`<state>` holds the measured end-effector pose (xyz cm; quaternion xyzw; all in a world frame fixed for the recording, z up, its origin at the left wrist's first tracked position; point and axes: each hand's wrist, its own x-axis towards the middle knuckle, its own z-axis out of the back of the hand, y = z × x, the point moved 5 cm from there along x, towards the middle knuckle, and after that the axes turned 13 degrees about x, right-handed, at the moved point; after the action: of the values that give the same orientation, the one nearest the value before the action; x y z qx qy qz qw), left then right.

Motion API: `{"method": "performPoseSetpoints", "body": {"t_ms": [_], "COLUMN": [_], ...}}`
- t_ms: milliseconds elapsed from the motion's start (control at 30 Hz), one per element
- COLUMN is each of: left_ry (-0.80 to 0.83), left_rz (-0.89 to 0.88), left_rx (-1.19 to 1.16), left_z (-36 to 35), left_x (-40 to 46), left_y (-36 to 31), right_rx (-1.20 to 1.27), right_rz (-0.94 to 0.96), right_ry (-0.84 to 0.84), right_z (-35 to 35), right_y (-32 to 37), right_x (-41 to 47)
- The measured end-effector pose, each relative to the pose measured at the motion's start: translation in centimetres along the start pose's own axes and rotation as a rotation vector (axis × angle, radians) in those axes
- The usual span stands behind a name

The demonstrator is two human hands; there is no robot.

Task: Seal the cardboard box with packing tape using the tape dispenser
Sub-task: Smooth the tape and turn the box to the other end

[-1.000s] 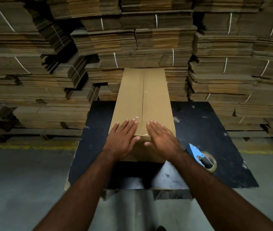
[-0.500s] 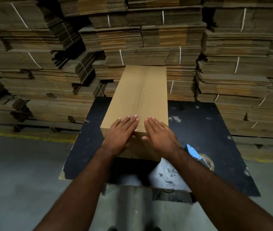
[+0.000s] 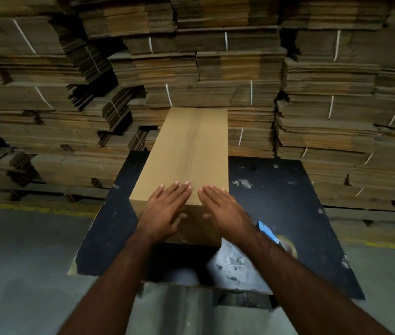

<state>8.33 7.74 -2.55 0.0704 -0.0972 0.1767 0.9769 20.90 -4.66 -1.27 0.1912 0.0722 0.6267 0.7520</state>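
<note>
Bundled stacks of flattened cartons (image 3: 215, 68) fill the upper frame. Below them, a dark worktable (image 3: 288, 189) holds a long cardboard box (image 3: 186, 151) at centre, its flaps closed along a middle seam. It looks light and probably empty, stiff along its edges but likely to give near the seam, so pressing on the flaps beside the seam seems best. The left hand (image 3: 165, 209) and right hand (image 3: 225, 209) lie flat over its near end, fingers spread straight, gripping nothing. The blue tape dispenser (image 3: 267, 232) sits at lower right, just beside the right wrist, best taken by its handle.
</note>
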Motion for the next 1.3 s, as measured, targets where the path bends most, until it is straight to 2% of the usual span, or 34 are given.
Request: {"method": "performPoseSetpoints", "body": {"t_ms": [100,233,367,433,500,600,700,867,933,1033,1133,1300], "left_ry": [-0.022,-0.049,-0.016,0.013,0.013,0.03,0.01,0.055,0.058,0.067,0.023,0.031], "left_rz": [0.064,0.094,-0.036,-0.046,-0.021,0.035,0.073,-0.056,-0.042,0.004,0.026,-0.059], "left_rx": [-0.096,0.087,0.128,0.115,0.09,0.003,0.108,0.106,0.064,-0.031,0.011,0.012], "left_z": [0.8,-0.3,-0.8,-0.5,0.1,0.3,-0.2,0.4,1.2,1.5,0.9,0.9], "left_x": [0.8,1.4,1.1,0.9,1.1,1.7,1.9,1.5,1.6,2.2,2.7,2.6], "left_y": [-1.5,-2.9,-2.5,-2.4,-2.7,-3.9,-4.4,-4.3,-4.3,-5.7,-6.7,-6.4], "right_rx": [0.088,0.14,0.121,0.093,0.099,0.138,0.098,0.029,0.031,0.099,0.087,0.133], "right_rz": [-0.07,-0.122,-0.102,-0.082,-0.092,-0.153,-0.159,-0.104,-0.098,-0.148,-0.171,-0.157], "right_ry": [-0.067,-0.069,-0.03,0.0,0.024,-0.026,-0.057,-0.02,0.016,-0.017,-0.02,-0.012], "right_z": [1.2,0.8,0.0,0.4,1.2,1.8,1.2,1.1,1.4,2.4,2.2,0.8], "right_y": [-0.8,-1.7,-2.2,-2.0,-2.0,-2.3,-2.7,-3.0,-3.2,-3.8,-4.1,-5.2], "right_x": [-0.5,-1.0,-1.4,-1.6,-1.7,-2.2,-2.2,-2.4,-2.4,-2.6,-2.5,-4.5]}}
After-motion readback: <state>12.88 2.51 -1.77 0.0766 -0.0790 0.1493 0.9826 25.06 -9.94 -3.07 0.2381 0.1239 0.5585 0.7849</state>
